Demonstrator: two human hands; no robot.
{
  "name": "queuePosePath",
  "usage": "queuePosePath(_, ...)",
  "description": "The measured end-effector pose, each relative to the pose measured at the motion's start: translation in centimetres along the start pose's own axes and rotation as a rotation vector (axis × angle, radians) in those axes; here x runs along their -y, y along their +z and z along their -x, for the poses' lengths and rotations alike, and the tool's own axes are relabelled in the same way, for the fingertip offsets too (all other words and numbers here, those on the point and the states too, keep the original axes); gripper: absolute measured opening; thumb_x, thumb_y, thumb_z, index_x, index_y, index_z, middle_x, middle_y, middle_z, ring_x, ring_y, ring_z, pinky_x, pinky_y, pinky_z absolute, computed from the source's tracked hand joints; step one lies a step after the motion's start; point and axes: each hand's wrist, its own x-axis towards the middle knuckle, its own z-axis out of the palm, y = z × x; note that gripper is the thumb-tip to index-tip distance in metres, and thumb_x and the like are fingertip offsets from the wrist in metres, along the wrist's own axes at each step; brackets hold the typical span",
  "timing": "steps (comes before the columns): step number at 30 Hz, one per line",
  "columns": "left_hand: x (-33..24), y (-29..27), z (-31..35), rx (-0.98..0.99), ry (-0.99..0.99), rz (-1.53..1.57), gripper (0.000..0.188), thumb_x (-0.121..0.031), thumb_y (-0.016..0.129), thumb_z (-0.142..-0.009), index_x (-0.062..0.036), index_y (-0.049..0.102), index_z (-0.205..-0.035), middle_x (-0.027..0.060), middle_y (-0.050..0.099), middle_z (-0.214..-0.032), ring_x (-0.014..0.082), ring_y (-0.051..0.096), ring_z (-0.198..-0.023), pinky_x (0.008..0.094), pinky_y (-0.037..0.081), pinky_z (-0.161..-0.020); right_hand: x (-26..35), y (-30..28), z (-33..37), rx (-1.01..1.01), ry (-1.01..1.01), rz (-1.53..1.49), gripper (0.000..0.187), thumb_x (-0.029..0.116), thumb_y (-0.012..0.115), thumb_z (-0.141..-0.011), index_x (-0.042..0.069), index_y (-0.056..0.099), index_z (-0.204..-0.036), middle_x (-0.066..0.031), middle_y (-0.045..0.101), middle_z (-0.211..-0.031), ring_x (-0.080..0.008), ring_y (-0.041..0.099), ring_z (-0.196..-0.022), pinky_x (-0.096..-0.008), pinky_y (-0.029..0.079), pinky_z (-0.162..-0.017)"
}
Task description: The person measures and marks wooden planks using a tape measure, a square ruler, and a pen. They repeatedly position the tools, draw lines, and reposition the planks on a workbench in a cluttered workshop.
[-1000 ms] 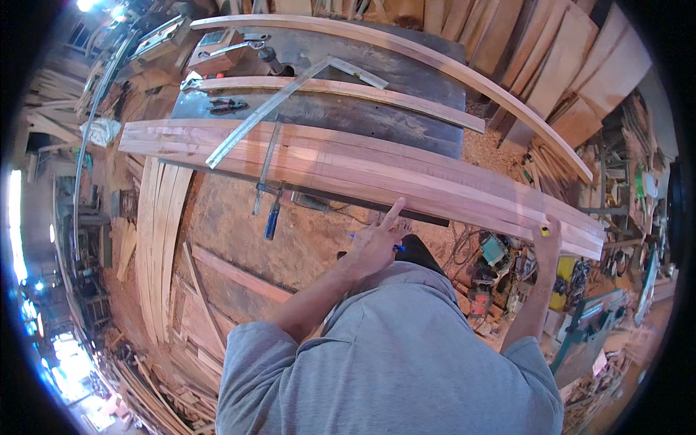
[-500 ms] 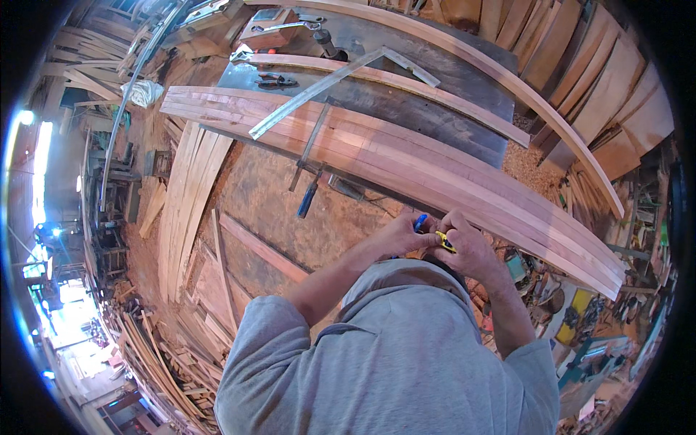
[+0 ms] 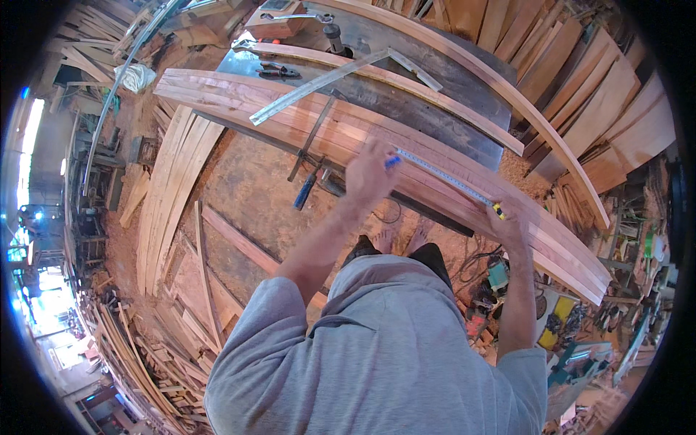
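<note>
My left hand (image 3: pixel 368 172), blurred by motion, is closed round a small blue object (image 3: pixel 392 162) whose kind I cannot make out. Beside its fingertips lies the free end of a pulled-out white tape blade (image 3: pixel 446 176). The blade runs slanting down to the yellow-and-black tape measure (image 3: pixel 499 211), which my right hand (image 3: pixel 510 226) grips by its case. Under both hands stretches a long row of curved, reddish wooden strips (image 3: pixel 268 112), laid side by side. A metal bar clamp (image 3: pixel 312 138) crosses the strips left of my left hand, its blue handle (image 3: pixel 304 191) hanging below.
A metal square (image 3: pixel 319 85) lies across the strips and a curved batten (image 3: pixel 391 77) on the dark machine table (image 3: pixel 464 119). Pliers (image 3: pixel 278 70) and a wrench (image 3: pixel 297 17) are behind. Boards (image 3: pixel 174 196) lean at left; cables and a green power tool (image 3: pixel 498 274) lie right of my feet.
Both hands have moved from close together before my body out over the strips and apart, left hand farther forward, right hand rightward. The tape blade is now drawn out between them.
</note>
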Motion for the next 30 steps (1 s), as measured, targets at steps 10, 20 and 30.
queuePosePath(10, -1.7, 0.8, 3.0, 0.381, 0.179, -0.121, 0.044, -0.015, 0.07, -0.087, 0.0005, 0.052, -0.124, 0.021, 0.041, -0.16, 0.0402, 0.072, -0.094, 0.0496, 0.06, -0.076, 0.7, 1.7, -1.5, -0.02, -0.084, 0.073, 0.017, 0.021, 0.077, -0.086, 0.007, 0.074, -0.095, -0.0138, 0.072, -0.099, -0.0333, 0.067, -0.098, -0.0433, 0.054, -0.087)
queuePosePath(20, -1.2, 1.4, 2.6, 0.37, 0.198, -0.116, 0.037, -0.013, 0.069, -0.083, 0.0006, 0.05, -0.113, 0.0297, 0.043, -0.155, 0.0416, 0.073, -0.09, 0.0525, 0.059, -0.077, 1.9, 0.9, -2.0, 0.033, -0.042, 0.109, 0.013, 0.018, 0.076, -0.087, 0.008, 0.074, -0.094, -0.0094, 0.073, -0.101, -0.0301, 0.067, -0.099, -0.0413, 0.054, -0.087)
queuePosePath(30, -1.4, 1.6, 2.7, 0.351, 0.174, -0.149, 0.036, -0.01, 0.068, -0.084, 0.0009, 0.05, -0.114, 0.0295, 0.044, -0.153, 0.0404, 0.074, -0.086, 0.0527, 0.059, -0.074, 3.6, 0.0, -2.1, 0.08, -0.045, 0.173, 0.015, 0.02, 0.075, -0.088, 0.007, 0.074, -0.096, -0.0107, 0.072, -0.1, -0.0315, 0.067, -0.1, -0.0417, 0.054, -0.086)
